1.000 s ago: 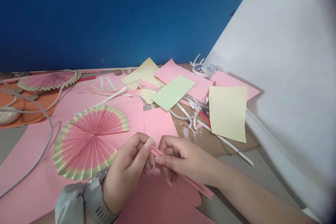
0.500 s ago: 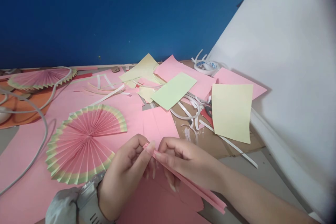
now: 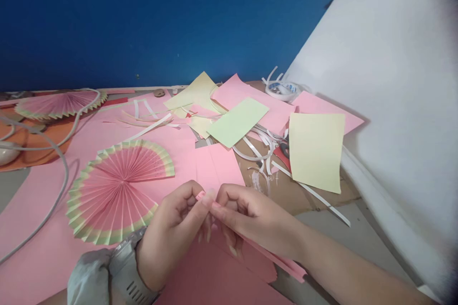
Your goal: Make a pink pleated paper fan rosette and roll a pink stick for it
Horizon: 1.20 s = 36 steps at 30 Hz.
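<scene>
Paper craft materials crowd the surface around two working hands. A pleated pink-and-green fan (image 3: 107,200) lies open beside the left hand (image 3: 171,233), its lower edge partly hidden by the wrist and watch (image 3: 130,269); a second fan (image 3: 60,105) lies farther back, with a white cable (image 3: 60,190) looping in front of it. Beyond the hands, a pale green sheet (image 3: 238,121) overlaps pink paper (image 3: 255,105), while a yellow sheet (image 3: 317,152) partly covers the scissors (image 3: 284,148); white strips (image 3: 320,205) and a tape roll (image 3: 282,90) lie near them. The folded pink strip (image 3: 286,267) runs slantwise through both hands: its upper end shows just past the left thumb, its middle is hidden by the right hand (image 3: 254,214), and its lower end emerges beneath the right wrist. The fingers of each hand pinch it, thumbs uppermost. Compared with one second earlier, the thumbs are closer together, less strip shows between them, and its lower end reaches farther right. The nearer fan remains open.
</scene>
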Each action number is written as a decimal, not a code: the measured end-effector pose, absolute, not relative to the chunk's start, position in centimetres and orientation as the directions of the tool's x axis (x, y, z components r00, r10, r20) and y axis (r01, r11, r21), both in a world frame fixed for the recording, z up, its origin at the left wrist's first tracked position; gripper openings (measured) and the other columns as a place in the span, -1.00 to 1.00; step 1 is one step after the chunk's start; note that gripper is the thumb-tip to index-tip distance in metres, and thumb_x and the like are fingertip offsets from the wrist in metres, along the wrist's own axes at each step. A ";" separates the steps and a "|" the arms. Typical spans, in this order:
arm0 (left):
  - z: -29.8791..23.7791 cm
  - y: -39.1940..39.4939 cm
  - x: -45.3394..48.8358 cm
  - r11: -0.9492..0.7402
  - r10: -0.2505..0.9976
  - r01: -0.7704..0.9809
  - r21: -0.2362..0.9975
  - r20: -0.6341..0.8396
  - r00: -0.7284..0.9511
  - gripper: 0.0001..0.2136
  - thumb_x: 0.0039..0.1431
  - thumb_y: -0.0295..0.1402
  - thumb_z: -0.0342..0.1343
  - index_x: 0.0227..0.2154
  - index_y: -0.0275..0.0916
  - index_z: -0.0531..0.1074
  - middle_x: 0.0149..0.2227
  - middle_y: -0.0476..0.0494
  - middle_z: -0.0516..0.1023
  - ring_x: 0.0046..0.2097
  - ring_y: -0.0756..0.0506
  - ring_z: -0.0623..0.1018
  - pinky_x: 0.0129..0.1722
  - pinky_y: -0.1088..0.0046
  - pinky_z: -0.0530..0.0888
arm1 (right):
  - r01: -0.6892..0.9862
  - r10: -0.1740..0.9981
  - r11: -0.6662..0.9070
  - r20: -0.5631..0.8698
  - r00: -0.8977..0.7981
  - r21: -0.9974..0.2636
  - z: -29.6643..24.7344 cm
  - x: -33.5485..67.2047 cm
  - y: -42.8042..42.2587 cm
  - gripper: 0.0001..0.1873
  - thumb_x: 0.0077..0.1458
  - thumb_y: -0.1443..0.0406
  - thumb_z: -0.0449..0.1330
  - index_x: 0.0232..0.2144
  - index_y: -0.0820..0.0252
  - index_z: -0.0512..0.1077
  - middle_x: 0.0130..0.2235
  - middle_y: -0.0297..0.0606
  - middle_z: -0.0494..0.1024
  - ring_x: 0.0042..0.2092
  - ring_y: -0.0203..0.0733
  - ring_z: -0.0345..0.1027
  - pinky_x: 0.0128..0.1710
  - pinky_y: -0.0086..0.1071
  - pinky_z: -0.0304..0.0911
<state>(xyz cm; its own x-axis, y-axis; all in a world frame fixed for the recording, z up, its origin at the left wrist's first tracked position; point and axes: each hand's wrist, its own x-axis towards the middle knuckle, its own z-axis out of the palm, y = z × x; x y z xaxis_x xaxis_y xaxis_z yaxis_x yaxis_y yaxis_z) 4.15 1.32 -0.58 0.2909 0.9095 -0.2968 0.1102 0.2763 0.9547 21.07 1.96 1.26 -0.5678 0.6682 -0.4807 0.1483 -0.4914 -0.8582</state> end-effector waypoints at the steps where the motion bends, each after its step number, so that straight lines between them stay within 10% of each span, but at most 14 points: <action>1: -0.6 1.3 4.2 0.275 0.909 0.117 0.954 -0.297 0.293 -0.72 0.19 -0.20 0.02 -0.55 -0.24 0.26 -0.71 0.14 0.34 -0.67 0.12 0.32 -0.64 0.65 0.24 | 0.149 0.673 -0.490 -0.481 -0.562 -0.859 1.2 21.1 2.0 -0.69 0.19 0.07 0.04 -0.42 0.19 0.25 -0.60 -0.43 0.40 -0.55 -0.37 0.32 -0.51 -0.52 0.22; 36: -0.4 1.6 4.2 0.345 0.908 0.032 0.938 -0.342 0.242 -0.73 0.19 -0.21 0.01 -0.56 -0.21 0.22 -0.74 0.13 0.39 -0.66 0.08 0.40 -0.56 0.60 0.35 | 0.200 0.695 -0.453 -0.485 -0.530 -0.869 1.7 20.9 2.1 -0.68 0.16 0.08 0.10 -0.45 0.20 0.26 -0.54 -0.40 0.40 -0.50 -0.38 0.31 -0.47 -0.53 0.22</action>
<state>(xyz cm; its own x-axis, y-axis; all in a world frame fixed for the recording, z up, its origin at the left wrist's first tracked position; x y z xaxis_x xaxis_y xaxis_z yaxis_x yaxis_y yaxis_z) 4.21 1.61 -0.39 0.2419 0.9081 -0.3418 0.0316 0.3447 0.9382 20.95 2.12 1.72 -0.5305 0.6954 -0.4848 0.2004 -0.4528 -0.8688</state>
